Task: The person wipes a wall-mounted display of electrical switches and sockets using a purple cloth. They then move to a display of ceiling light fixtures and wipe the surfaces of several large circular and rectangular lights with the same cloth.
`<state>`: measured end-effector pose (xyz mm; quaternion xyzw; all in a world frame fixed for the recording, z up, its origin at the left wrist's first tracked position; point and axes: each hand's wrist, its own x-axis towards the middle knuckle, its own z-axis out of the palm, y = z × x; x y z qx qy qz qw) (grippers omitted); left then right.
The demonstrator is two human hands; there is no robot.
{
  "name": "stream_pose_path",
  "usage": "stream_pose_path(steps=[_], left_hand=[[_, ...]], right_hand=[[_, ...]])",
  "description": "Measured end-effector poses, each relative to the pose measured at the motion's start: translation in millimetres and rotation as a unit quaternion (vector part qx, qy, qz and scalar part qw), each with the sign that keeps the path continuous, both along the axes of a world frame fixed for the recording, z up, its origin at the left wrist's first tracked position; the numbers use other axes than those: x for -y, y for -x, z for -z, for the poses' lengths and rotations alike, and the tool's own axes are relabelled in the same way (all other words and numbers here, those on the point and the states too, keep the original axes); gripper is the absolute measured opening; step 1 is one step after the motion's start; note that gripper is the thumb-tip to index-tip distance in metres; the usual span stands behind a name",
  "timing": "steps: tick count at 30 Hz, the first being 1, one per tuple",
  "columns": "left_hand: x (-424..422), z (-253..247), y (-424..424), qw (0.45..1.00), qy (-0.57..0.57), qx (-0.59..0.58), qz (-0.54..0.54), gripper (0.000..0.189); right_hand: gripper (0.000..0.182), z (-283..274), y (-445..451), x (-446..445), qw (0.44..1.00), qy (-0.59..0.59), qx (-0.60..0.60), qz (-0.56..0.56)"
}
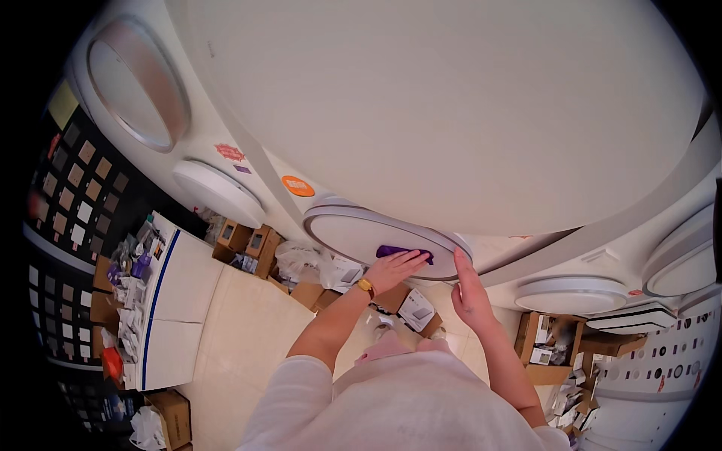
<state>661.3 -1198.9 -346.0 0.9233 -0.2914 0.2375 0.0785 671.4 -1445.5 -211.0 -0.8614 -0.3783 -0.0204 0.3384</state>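
A round ceiling lamp with a white face and a silver rim (338, 232) is mounted on the wall in front of me. My left hand (396, 270), with a watch (366, 286) on its wrist, lies flat over a purple cloth (389, 250) and presses it against the lamp's face. Part of the cloth is hidden under the fingers. At the right end of the same lamp, my right hand (471, 293) rests its straight fingertips on the rim, thumb apart. Just above both hands hangs a much larger white round lamp (451, 113).
More round lamps hang on the wall, including a white one (217, 189) and a lower one (569, 294). Open cardboard boxes (254, 248) stand along the wall's foot. A white counter (177, 304) with small goods is left, an open carton (550, 338) right.
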Motion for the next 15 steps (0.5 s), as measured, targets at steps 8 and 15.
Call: stream_pose_path(steps=[8,15], left_hand=[[-63.1,20.8,26.0,0.895,0.269,0.034,-0.354,0.063],[-54.9,43.4,-0.7,0.541,0.722,-0.071,-0.427,0.067]], right_hand=[[0.082,2.9,-0.7,-0.2,0.999,-0.013,-0.045,0.0],[0.077,3.6,-2.2,2.7,0.999,-0.008,-0.031,-0.012]])
